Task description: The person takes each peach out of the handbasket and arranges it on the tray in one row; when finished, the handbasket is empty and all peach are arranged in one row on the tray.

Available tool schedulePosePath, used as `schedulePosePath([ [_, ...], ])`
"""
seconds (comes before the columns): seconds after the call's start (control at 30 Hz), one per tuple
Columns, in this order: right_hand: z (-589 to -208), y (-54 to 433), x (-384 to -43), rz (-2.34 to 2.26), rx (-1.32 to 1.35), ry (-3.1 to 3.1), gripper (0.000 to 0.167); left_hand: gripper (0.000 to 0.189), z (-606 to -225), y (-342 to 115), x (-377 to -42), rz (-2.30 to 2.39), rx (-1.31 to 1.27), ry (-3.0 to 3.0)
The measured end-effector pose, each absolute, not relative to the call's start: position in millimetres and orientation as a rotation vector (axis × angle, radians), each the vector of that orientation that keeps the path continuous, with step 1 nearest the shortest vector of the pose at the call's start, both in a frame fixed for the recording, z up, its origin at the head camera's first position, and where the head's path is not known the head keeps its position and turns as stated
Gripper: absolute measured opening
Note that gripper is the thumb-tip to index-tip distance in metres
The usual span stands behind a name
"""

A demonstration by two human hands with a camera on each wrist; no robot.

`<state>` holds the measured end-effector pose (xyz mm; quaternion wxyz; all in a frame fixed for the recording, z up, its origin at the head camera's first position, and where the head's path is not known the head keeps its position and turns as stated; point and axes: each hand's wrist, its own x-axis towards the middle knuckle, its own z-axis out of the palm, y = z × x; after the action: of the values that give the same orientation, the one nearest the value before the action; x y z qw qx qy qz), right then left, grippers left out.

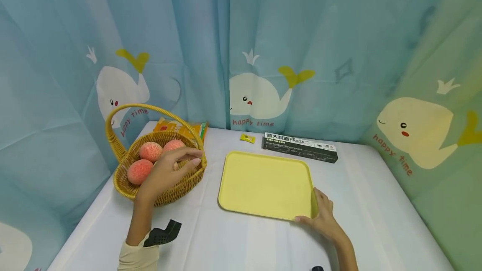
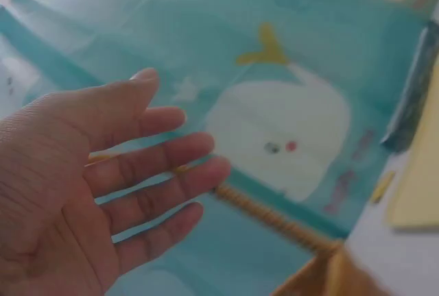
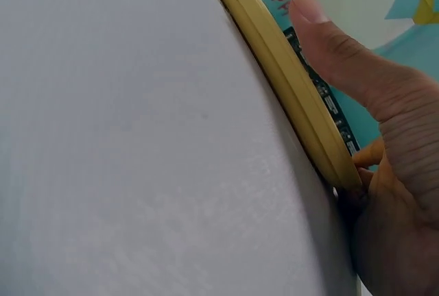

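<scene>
Ideally, my right hand (image 1: 324,217), curled round the yellow tray (image 1: 267,183) at its corner, should steady it, while my left hand (image 1: 170,170), fingers apart, avoids the basket (image 1: 177,192) handle (image 1: 141,105).

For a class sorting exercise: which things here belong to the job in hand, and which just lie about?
Likely in the job:
yellow tray, right hand gripping its corner
wicker basket, left hand over it
round pink things inside

Seemingly lying about:
pasta box
small yellow packet
orange packet behind basket
cut-off dark object
</scene>
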<state>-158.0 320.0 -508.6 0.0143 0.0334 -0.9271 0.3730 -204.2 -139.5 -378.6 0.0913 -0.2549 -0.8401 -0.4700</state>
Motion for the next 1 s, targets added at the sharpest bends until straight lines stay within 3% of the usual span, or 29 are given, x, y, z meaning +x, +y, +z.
schedulePosePath([
  [0.4, -507, 324, -160, 1.133, 0.208, -2.872, 0.124, 0.029, -358, -187, -226, -1.189, -0.572, -2.607],
  [0.63, -509, 324, -161, 1.045, 0.220, -2.848, 0.131, 0.034, -353, -199, -244, -1.062, -0.632, -2.704],
  [1.0, -517, 325, -162, 1.052, 0.247, -2.828, 0.126, 0.032, -349, -210, -267, -0.940, -0.703, -2.853],
])
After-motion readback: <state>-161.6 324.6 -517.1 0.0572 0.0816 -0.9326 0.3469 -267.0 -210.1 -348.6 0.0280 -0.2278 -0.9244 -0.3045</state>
